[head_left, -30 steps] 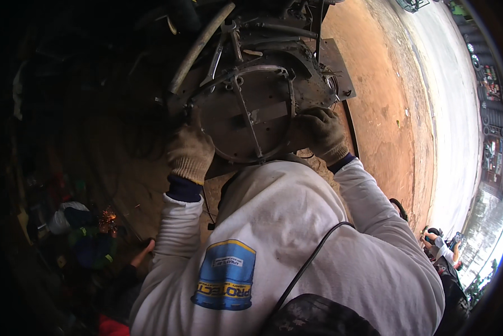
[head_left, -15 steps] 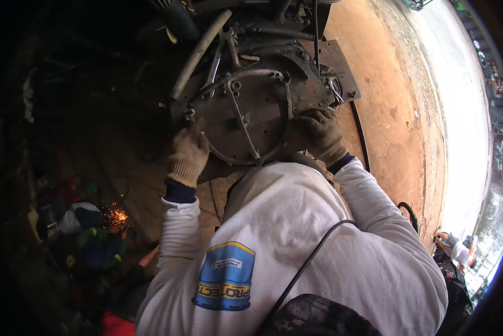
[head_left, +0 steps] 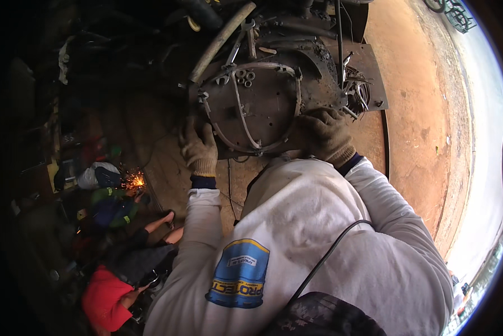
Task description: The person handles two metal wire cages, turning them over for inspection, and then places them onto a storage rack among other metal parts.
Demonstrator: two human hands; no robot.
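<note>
A bent metal rod frame (head_left: pixel 237 106), rounded with a bar across its middle, lies on a dark steel plate (head_left: pixel 268 115) with holes in it. My left hand (head_left: pixel 200 147), in a tan knit glove, is at the plate's near left edge, fingers apart and holding nothing I can see. My right hand (head_left: pixel 327 130), gloved alike, lies palm down on the plate's right side, fingers stretched towards the frame's right side. Whether its fingertips touch the frame is hard to tell. Several metal nuts (head_left: pixel 244 78) sit inside the frame's far end, next to an open-end wrench (head_left: pixel 235 51).
A pipe-like bar (head_left: pixel 223 42) slants at the far left of the plate. Coiled wire (head_left: pixel 357 92) lies on a plate at right. Sparks (head_left: pixel 133 180) fly beside a crouching person at lower left; another person in a red shirt (head_left: pixel 107 297) is nearer.
The whole view has shifted, so the plate appears further right and higher. My left hand has drawn back from the frame's left side to the plate's edge. My right hand stays beside the frame.
</note>
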